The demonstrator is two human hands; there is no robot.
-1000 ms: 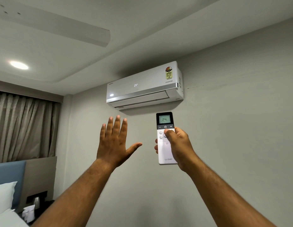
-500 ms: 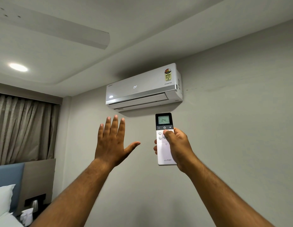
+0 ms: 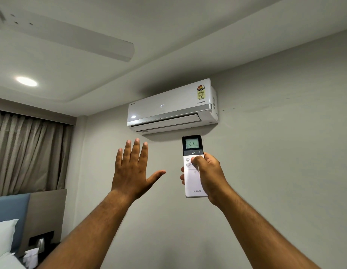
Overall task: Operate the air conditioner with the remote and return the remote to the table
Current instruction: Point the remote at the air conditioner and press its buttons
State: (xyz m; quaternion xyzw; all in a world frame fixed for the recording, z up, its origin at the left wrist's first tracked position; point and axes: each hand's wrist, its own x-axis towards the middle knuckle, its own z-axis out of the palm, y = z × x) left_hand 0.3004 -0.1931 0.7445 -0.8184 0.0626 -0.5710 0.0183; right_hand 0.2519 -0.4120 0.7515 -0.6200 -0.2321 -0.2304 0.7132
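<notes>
A white air conditioner (image 3: 172, 106) hangs high on the wall, its front showing 24 and its lower flap slightly open. Just below it my right hand (image 3: 209, 176) grips a white remote (image 3: 193, 183) upright, aimed at the unit. The remote's dark top screen reads 24, and my thumb rests on the small round buttons under the power row. My left hand (image 3: 132, 169) is raised beside it, palm toward the wall, fingers spread, holding nothing. No table is in view.
A ceiling fan blade (image 3: 75, 38) and a round ceiling light (image 3: 26, 81) are overhead on the left. Grey curtains (image 3: 29, 154) hang at the left. A bed with a white pillow (image 3: 3, 237) and blue headboard (image 3: 11, 208) sits at the bottom left, beside a dark nightstand (image 3: 41, 243).
The view has tipped slightly, so the air conditioner and both hands sit a little lower in the frame. Both hands keep the same pose, thumb still on the remote's buttons.
</notes>
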